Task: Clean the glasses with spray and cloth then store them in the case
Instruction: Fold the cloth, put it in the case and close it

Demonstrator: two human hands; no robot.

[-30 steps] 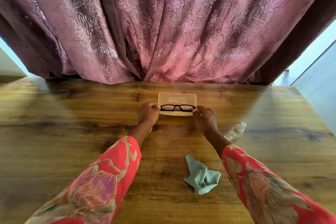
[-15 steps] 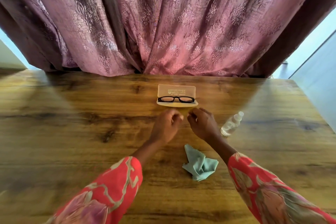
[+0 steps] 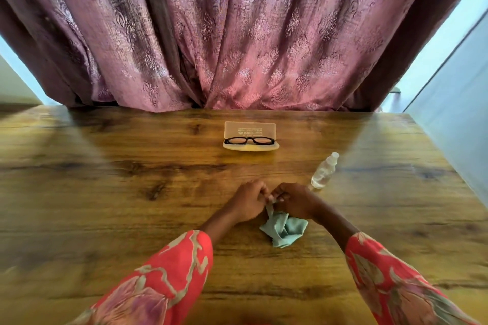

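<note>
Change: left hand [image 3: 247,202] and right hand [image 3: 295,200] have withdrawn from the case [image 3: 250,136], now pinching the cloth [image 3: 284,229].
Case: open, glasses [image 3: 249,140] inside.

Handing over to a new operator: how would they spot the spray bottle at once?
Start at the wooden table in front of the pink curtain. Nearer than the open glasses case and off to its right, just beyond the right hand, lies the spray bottle. It alone is clear, with a white cap.
</note>
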